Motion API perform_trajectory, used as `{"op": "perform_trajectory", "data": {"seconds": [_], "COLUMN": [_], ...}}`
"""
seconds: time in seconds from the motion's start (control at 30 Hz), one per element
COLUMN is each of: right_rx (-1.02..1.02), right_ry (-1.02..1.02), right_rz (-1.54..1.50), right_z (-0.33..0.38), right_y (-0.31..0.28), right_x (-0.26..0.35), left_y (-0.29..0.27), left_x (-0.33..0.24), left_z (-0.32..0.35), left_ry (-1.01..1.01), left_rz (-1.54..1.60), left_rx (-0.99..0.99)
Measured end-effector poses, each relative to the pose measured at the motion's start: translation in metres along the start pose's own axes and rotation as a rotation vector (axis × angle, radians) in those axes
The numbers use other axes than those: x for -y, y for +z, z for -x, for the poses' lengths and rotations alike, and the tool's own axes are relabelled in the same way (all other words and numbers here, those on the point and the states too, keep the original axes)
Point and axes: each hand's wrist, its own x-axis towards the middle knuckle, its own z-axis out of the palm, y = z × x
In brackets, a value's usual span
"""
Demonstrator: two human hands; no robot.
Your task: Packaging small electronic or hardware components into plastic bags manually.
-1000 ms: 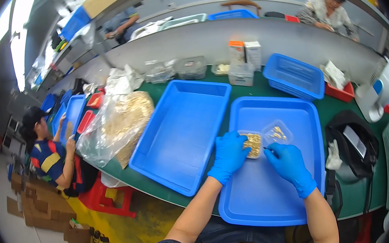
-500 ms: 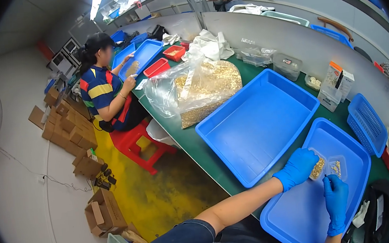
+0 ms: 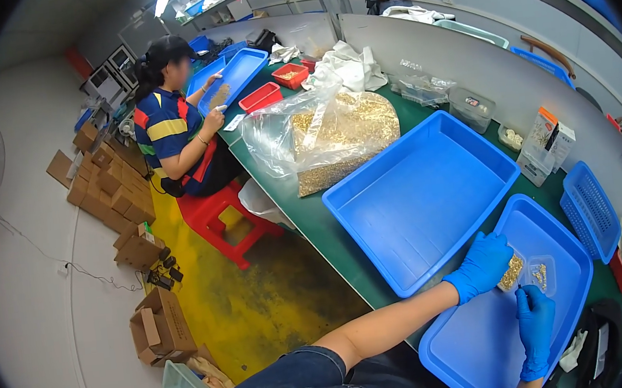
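Both my hands wear blue gloves and work over a shallow blue tray (image 3: 468, 352) at the right. My left hand (image 3: 481, 265) is closed on the edge of a small clear tub (image 3: 512, 273) full of tiny gold-coloured pieces. Beside it in the tray sits a second clear tub (image 3: 541, 274), with fewer of the gold pieces inside. My right hand (image 3: 537, 325) is closed just below the two tubs, its fingertips pinched together. A thin dark tip shows at those fingers, too small to name.
A larger blue tray (image 3: 425, 197) lies to the left, beyond it a clear bag (image 3: 346, 133) of gold pieces. A blue basket (image 3: 592, 214) and small boxes (image 3: 546, 145) stand at the right. A co-worker (image 3: 182, 132) on a red stool (image 3: 215, 215) tilts another blue tray (image 3: 237, 69).
The whole view has shifted slightly. My hands stay at the tubs, the right one a little lower in the picture. The co-worker still holds the tilted tray.
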Motion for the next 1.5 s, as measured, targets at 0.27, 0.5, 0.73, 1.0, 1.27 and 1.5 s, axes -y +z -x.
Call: {"op": "perform_trajectory", "data": {"seconds": [0.27, 0.5, 0.73, 1.0, 1.27, 1.5], "right_rx": [0.038, 0.083, -0.208, -0.212, -0.238, -0.249], "right_ry": [0.046, 0.106, -0.179, -0.110, -0.153, -0.153], "right_rz": [-0.004, 0.040, -0.172, -0.158, -0.153, -0.157], "right_z": [-0.002, 0.000, -0.003, -0.002, -0.001, 0.000], "right_y": [0.001, -0.001, 0.000, -0.011, -0.011, -0.011], "right_x": [-0.001, 0.003, 0.012, 0.015, 0.015, 0.016], "left_y": [0.000, -0.006, -0.030, -0.037, -0.039, -0.042], "left_x": [0.005, 0.004, 0.002, -0.011, -0.012, -0.015], "left_z": [-0.002, -0.004, -0.008, -0.013, -0.012, -0.012], "left_ry": [-0.018, -0.062, -0.388, -0.441, -0.486, -0.475], "left_rz": [0.092, 0.334, 1.236, 1.412, 1.454, 1.398], "left_rx": [0.015, 0.042, 0.291, 0.384, 0.338, 0.326]}}
